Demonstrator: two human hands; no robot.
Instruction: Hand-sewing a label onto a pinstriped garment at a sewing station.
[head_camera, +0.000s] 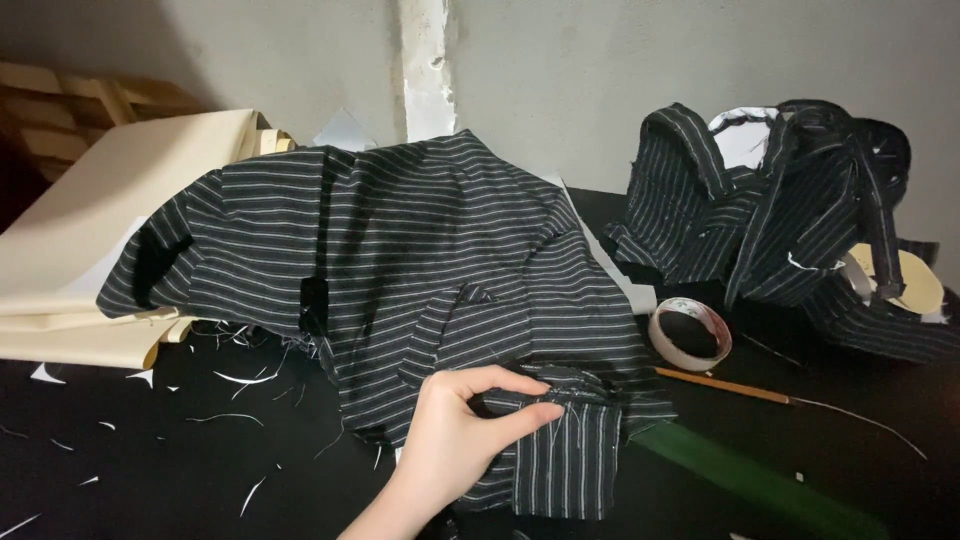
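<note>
Pinching a folded edge of the black striped garment (420, 260), one hand (455, 430) enters from the lower edge of the view, thumb and forefinger pressed together on the cloth near a small striped cuff piece (565, 460); which of the person's hands it is cannot be told with certainty, though it reads as the left. Garment: dark cloth with thin pale stripes, spread in loose folds across the middle of the black bench (150, 470), its lower hem at the hand. Just right of it: roll of tape (690, 335), lying flat; pencil (725, 385) beside the roll; green strip (750, 480) running toward the lower right. Further right: second heap of striped cloth (770, 220), bundled against the wall. Left: stack of cream paper sheets (90, 230), partly under the garment. Pale thread scraps (245, 378) scattered on the bench at lower left.
</note>
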